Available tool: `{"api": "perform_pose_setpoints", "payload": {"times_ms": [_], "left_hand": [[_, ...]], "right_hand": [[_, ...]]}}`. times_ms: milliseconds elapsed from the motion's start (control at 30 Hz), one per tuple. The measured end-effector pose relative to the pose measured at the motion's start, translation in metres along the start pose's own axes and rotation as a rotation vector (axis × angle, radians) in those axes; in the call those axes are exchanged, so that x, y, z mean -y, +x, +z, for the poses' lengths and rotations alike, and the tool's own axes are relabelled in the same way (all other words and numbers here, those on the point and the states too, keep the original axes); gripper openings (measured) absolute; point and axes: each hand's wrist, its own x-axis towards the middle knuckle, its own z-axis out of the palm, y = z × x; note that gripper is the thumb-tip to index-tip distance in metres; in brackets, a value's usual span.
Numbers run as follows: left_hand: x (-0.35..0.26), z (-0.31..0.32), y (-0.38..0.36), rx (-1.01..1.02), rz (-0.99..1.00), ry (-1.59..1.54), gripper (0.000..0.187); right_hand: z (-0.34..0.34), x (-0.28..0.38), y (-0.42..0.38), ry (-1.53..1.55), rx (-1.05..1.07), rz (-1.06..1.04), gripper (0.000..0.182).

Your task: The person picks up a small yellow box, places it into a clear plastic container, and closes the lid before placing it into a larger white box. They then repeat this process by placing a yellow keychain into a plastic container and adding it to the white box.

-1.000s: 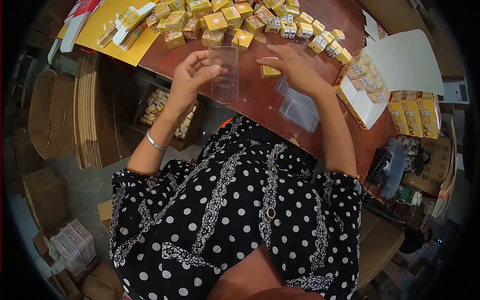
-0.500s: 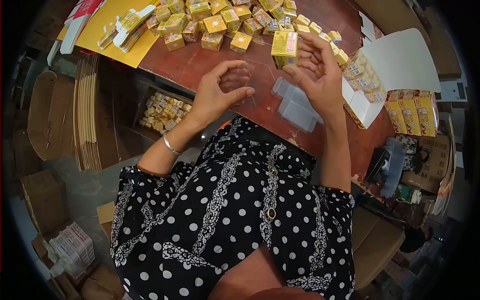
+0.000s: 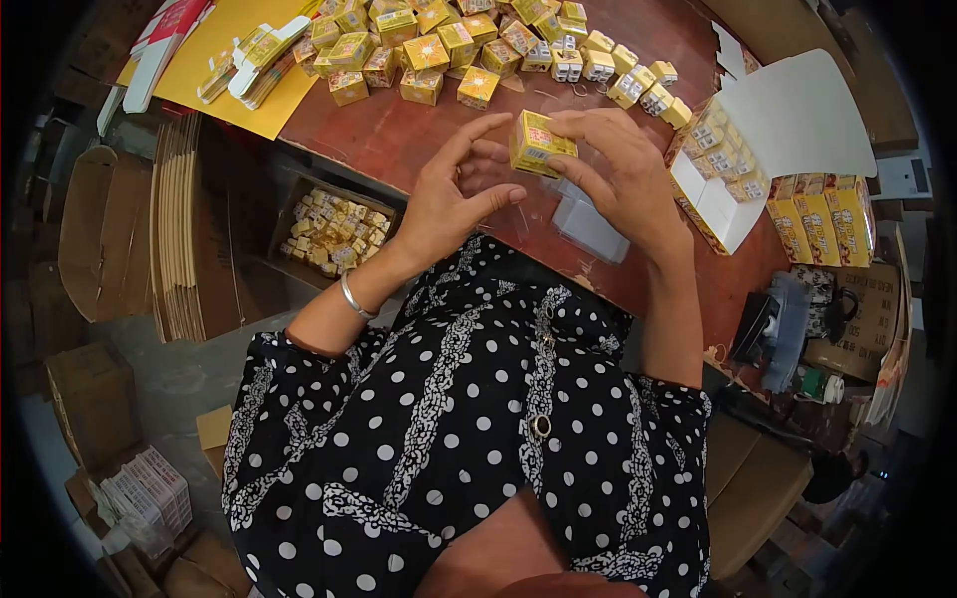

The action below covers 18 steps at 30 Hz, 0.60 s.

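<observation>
My right hand [image 3: 623,164] pinches a small yellow box [image 3: 538,145] with printed labels between thumb and fingers, above the red table. Facing it from the left, my left hand [image 3: 454,189] is curved, thumb and fingers spaced around what looks like a clear plastic box [image 3: 520,211], of which only faint edges show. The yellow box is close to the left fingertips. Below my right hand lie flat clear plastic pieces [image 3: 590,227] on the table.
Many small yellow boxes [image 3: 427,55] are heaped at the back. An open white-lined carton [image 3: 733,214] at right holds rows of small blocks, beside yellow printed packs [image 3: 822,224]. A box of small blocks [image 3: 334,229] sits lower left, near stacked cardboard [image 3: 179,229].
My right hand has moved left and down with the yellow box, which has tilted and come close to my left hand. The left hand has shifted slightly right and down.
</observation>
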Motion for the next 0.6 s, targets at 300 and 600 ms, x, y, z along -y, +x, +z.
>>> {"api": "perform_pose_setpoints", "payload": {"times_ms": [300,600], "left_hand": [[-0.001,0.018,0.000,-0.001,-0.023,-0.157,0.060],[0.018,0.036,-0.013,0.120,-0.120,-0.265,0.041]], "right_hand": [[0.004,-0.009,-0.014,0.009,0.056,-0.090,0.036],[0.036,0.022,-0.092,0.915,-0.205,0.588,0.031]]}}
